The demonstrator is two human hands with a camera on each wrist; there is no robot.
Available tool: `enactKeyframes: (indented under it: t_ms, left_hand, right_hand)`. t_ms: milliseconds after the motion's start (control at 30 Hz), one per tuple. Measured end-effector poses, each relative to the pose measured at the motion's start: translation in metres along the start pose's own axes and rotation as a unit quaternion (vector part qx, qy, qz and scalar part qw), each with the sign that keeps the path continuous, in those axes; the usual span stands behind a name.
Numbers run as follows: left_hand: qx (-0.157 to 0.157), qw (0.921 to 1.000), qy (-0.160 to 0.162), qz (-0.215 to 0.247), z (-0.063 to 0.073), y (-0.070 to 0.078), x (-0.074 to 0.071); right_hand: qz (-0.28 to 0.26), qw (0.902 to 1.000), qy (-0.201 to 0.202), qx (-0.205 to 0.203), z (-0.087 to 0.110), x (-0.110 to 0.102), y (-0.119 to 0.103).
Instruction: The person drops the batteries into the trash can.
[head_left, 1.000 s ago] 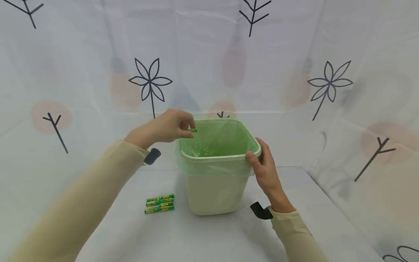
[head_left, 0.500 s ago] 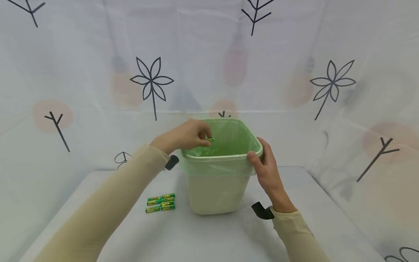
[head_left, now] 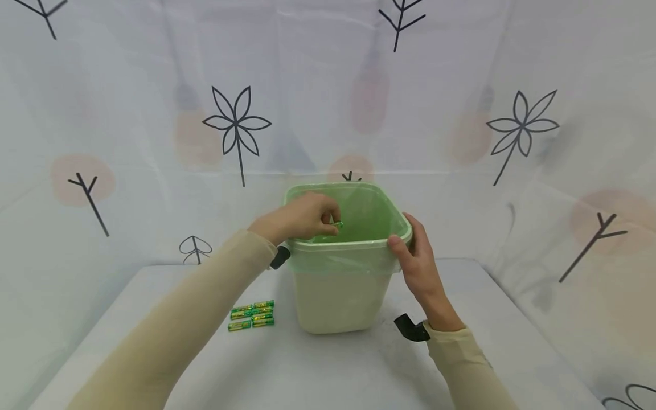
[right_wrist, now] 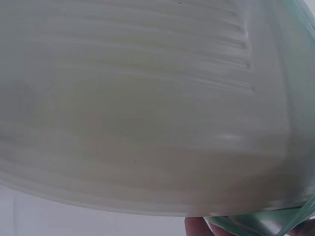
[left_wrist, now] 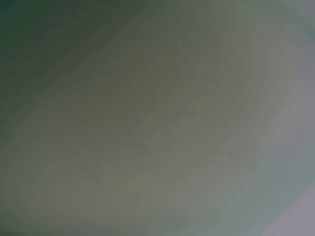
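Note:
A pale trash can point(head_left: 340, 302) stands upright on the table, lined with a thin green bag point(head_left: 338, 259) folded over its rim. My left hand point(head_left: 310, 216) reaches over the left side of the rim into the mouth of the can and pinches a small green battery point(head_left: 338, 224) between thumb and fingers. My right hand point(head_left: 421, 265) grips the right front corner of the rim, thumb on the near side. Several green and gold batteries point(head_left: 251, 315) lie in two columns left of the can. The left wrist view is a blur; the right wrist view shows the can's ribbed wall point(right_wrist: 147, 108) and fingertips point(right_wrist: 197, 227).
The white table point(head_left: 287, 376) runs back to a hanging white cloth point(head_left: 318, 74) printed with dark flowers and twigs. Cloth also hangs along both sides. A black wrist strap point(head_left: 411, 328) sticks out by my right cuff.
My left hand has moved right and down with the battery, from the can's left rim to inside its mouth. My right hand keeps its grip on the rim.

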State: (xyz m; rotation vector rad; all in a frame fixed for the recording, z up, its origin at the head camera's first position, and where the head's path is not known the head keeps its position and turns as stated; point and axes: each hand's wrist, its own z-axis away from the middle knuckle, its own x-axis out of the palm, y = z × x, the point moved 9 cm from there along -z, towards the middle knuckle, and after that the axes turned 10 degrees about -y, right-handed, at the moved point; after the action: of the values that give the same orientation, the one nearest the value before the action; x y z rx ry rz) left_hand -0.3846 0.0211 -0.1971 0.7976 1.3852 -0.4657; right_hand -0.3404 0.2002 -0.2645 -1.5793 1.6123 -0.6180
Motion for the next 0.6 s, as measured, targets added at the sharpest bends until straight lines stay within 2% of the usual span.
enactKeyframes:
  t_ms: [200,600]
  left_hand:
    - [0.000,0.9999,-0.010,-0.008,-0.0034,0.0037,0.0025]
    - [-0.003,0.9998,-0.017,-0.010,-0.0027,0.0017,0.0034]
  right_hand:
    - [0.002,1.0000,-0.001,0.005,0.0003,0.0007,0.0007]
    - [0.004,1.0000,-0.002,0.001,-0.0004,0.0020,-0.0002]
